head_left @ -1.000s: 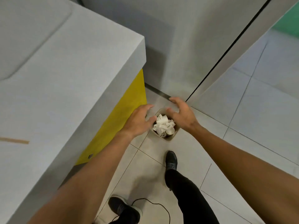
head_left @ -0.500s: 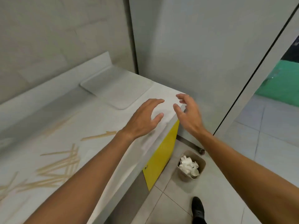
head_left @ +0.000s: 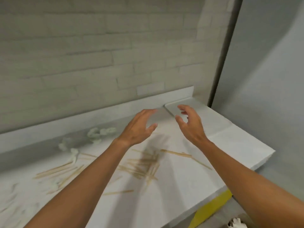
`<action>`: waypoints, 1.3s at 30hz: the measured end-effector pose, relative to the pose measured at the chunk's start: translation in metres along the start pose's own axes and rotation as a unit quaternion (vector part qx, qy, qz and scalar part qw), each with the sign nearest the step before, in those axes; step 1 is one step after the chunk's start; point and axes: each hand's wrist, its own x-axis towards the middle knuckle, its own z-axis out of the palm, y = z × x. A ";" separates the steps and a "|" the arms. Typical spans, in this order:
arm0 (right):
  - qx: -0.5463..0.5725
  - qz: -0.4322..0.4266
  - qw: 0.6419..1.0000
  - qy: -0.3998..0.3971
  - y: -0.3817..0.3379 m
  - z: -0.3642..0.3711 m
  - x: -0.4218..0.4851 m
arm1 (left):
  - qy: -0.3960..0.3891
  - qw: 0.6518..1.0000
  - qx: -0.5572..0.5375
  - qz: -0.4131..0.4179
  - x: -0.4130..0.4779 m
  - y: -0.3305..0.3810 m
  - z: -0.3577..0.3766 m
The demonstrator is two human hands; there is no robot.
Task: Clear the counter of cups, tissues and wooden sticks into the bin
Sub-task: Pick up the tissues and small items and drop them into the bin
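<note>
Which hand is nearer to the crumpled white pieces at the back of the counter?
Left. The left hand hovers just right of the crumpled white pieces; the right hand is farther right, beyond the left one.

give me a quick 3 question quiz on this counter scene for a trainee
1. True or false: the left hand and the right hand hold nothing.
2. The wooden sticks lie: A scattered on the counter, B on the floor, C in the right hand.
3. What white things lie near the back wall, left of the hands?
Key: 1 true; 2 A; 3 crumpled tissues.
</note>
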 end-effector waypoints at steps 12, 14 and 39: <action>0.101 -0.086 0.970 -0.204 -0.062 0.192 0.057 | 0.055 0.959 0.071 -0.268 -0.106 -0.120 -0.099; 0.111 -0.083 0.964 -0.229 -0.063 0.212 0.064 | 0.060 0.948 0.084 -0.300 -0.112 -0.132 -0.105; -0.080 -0.156 0.902 -0.394 0.031 0.366 0.082 | 0.066 0.933 0.012 -0.354 -0.085 -0.276 -0.013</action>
